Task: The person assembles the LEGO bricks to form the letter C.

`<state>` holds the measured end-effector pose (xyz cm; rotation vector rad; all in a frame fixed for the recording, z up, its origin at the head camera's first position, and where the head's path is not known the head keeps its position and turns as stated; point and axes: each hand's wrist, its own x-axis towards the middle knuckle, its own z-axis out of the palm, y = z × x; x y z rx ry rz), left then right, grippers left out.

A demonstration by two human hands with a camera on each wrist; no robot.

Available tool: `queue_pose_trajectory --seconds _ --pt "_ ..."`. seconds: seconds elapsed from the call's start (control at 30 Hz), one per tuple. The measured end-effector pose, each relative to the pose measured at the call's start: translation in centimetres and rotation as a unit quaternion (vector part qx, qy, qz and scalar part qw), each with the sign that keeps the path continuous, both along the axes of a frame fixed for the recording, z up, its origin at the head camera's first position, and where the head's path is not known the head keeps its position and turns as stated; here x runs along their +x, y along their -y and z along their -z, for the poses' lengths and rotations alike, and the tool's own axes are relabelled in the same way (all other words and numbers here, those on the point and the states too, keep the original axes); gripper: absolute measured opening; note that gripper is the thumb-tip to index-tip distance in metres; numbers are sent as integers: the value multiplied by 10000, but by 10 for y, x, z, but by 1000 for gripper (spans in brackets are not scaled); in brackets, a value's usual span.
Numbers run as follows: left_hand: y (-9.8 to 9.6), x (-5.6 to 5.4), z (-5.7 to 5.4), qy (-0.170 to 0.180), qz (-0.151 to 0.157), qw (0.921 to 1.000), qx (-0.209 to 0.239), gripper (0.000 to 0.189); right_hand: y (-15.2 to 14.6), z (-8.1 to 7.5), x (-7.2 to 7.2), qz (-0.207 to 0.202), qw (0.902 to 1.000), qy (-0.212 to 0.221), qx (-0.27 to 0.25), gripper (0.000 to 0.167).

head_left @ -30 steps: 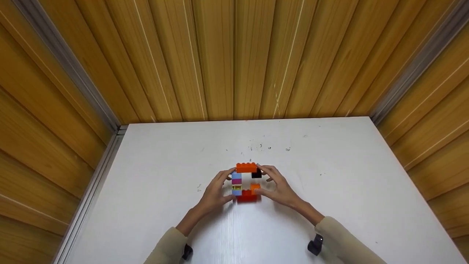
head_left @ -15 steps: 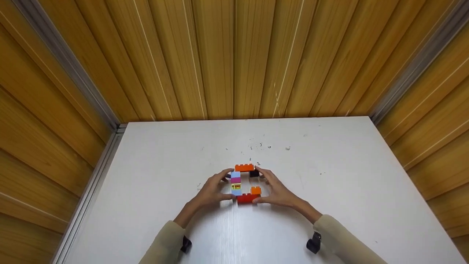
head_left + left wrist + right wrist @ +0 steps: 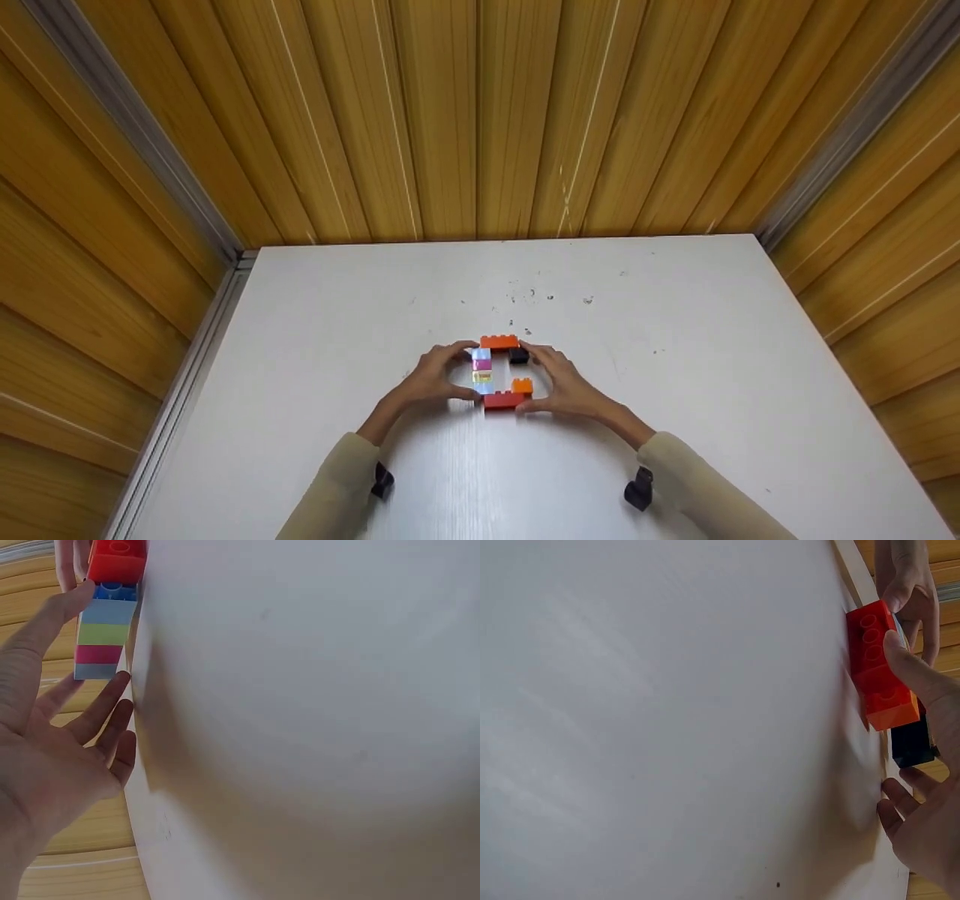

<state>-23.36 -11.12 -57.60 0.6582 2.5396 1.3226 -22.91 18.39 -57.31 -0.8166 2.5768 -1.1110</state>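
Note:
Toy building bricks form an open-sided ring between the two hands. Its left column has light blue, magenta (image 3: 481,365) and yellow bricks. An orange-red brick (image 3: 499,342) spans the far side, with a black brick (image 3: 518,355) under its right end. On the near side lies a red brick (image 3: 502,400), bearing a small orange brick (image 3: 522,385). A gap separates the black and orange bricks. My left hand (image 3: 433,375) grips the left column between thumb and fingers. My right hand (image 3: 570,386) has its thumb on the red brick and its fingers by the black one.
The ring is over a white table (image 3: 337,315) with small dark marks beyond it. Wood-patterned walls (image 3: 450,120) stand behind and at both sides. Black wrist devices (image 3: 638,489) sit beside the beige sleeves (image 3: 705,487).
My right thumb has slid from the orange brick down to the red brick. The ring has shifted slightly left and tilted a little. My left hand keeps its grip.

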Motion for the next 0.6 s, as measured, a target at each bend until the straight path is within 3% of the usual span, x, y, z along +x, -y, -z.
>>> queue_pose_trajectory --seconds 0.37,0.6 --pt "-1 -8 -4 326 -81 9987 -381 83 -3 2 -4 -114 9996 -264 41 96" --pt "-4 -26 -7 248 -210 9993 -176 81 1 -4 -24 17 9996 -177 217 95"
